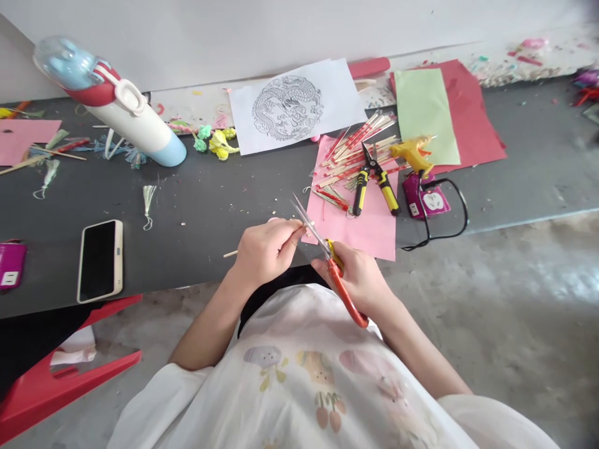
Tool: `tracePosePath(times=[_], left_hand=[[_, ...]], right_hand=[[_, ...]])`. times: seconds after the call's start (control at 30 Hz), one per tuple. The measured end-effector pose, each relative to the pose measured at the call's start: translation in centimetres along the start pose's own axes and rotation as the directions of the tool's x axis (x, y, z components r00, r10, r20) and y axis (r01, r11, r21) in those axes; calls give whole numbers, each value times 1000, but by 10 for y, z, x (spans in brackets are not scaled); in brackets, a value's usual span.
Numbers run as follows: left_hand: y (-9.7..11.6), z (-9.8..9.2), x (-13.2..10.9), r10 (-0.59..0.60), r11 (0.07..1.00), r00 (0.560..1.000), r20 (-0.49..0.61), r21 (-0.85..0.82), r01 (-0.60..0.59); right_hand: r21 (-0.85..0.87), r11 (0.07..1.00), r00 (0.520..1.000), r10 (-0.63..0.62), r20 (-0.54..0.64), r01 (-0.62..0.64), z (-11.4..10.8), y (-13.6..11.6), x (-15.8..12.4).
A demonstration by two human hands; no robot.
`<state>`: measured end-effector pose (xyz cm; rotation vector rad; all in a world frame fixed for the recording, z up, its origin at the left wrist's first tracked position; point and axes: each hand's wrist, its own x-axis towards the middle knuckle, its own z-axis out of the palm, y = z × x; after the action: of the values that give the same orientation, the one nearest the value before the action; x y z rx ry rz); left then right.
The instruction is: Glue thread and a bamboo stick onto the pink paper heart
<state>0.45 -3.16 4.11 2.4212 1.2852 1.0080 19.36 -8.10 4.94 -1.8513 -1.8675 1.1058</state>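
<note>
My left hand [266, 248] is closed around a thin wooden stick [230, 254]. One end of the stick pokes out to the left of the fist, and the other reaches the blades past my pinched fingertips. In my right hand [358, 277] is a pair of scissors [344, 290] with orange and yellow handles. Their blades point up and left, beside my left fingertips, at the stick's tip. Just beyond lies a pink paper sheet [374, 240], bearing a heap of red-and-wood sticks [358, 146] and black-and-yellow pliers [369, 178].
A yellow glue gun [414, 153] with a black cable rests right of the pliers, near a purple packet [425, 196]. Behind are a dragon drawing [294, 109] and green paper [425, 112]. A bottle [135, 125], a tassel [148, 202] and a phone [100, 260] occupy the left side.
</note>
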Motion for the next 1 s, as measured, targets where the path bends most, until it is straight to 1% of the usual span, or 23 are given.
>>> tracePosePath(times=[0.13,0.27,0.47,0.57,0.67,0.77,1.0], left_hand=[[-2,4,-1,14,1000,1000,-3,19,-14],[-5,7,-3,1,1000,1000,-9,-2,-1],[-9,11,-4,-53,998,996,72,27,51],[-11,12,-4,-65,998,994,86,20,64],[-13,13,-5,-57,998,996,74,8,56],[-14,13,-5,-72,997,994,82,4,72],[-17,15,-6,-94,993,993,77,-64,99]], right_hand=[[119,992,993,32,117,-46,-1,5,2],[214,974,983,34,178,-72,-1,9,4],[317,944,966,8,257,-92,-5,11,9],[352,933,954,-33,298,-77,-6,13,12],[388,919,945,-59,321,-75,-4,17,14],[419,905,944,-75,323,-71,-2,21,15],[432,899,934,-97,344,-66,0,24,17]])
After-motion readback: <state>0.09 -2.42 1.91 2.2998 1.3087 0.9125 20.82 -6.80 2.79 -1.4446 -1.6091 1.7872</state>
